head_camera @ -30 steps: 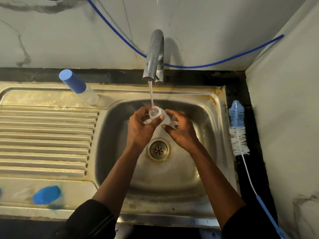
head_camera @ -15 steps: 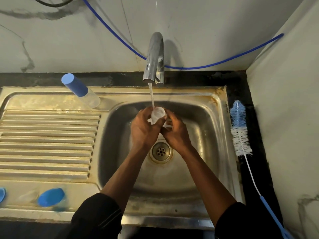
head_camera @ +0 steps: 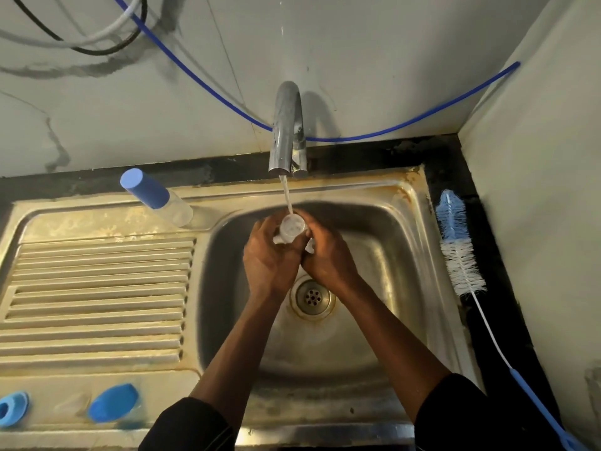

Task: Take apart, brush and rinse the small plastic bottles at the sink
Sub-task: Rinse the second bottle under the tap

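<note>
Right now both hands meet over the sink (head_camera: 406, 255), just above the drain (head_camera: 312, 297), with a small clear bottle (head_camera: 292, 226) clamped between them. The left hand (head_camera: 271, 258) curls its fingers round one side and the right hand (head_camera: 328, 258) round the other, knuckles touching below it. The bottle's round end faces up under the tap (head_camera: 287, 125), and the thin stream (head_camera: 287, 196) lands on its rim. A capped bottle (head_camera: 156, 198) stands on the back ledge. A blue cap (head_camera: 113, 402) lies on the front ledge. The brush (head_camera: 458, 252) lies on the dark counter beside the sink.
</note>
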